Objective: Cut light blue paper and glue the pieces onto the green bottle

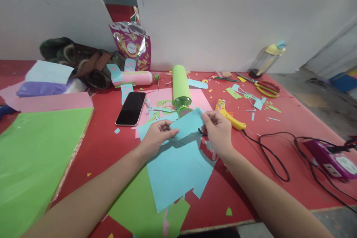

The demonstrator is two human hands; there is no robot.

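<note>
A small blue paper strip (187, 123) is stretched between my two hands. My left hand (157, 135) pinches its left end, and my right hand (218, 131) pinches the right end. Beneath them lies a larger blue sheet (178, 174) with cut edges, partly over a green sheet (131, 204). Just beyond the strip, a bottle wrapped in green paper (180, 83) lies on its side with its clear green neck toward me. A yellow hot glue gun (230, 117) rests right of my right hand.
Left are a phone (131, 108), a pink-wrapped bottle (134, 78), a snack bag (133, 46) and a green paper stack (39, 156). Right are scissors (266, 88), a clear bottle with a yellow top (266, 61), paper scraps, a cable (275, 171) and a purple power strip (331, 160).
</note>
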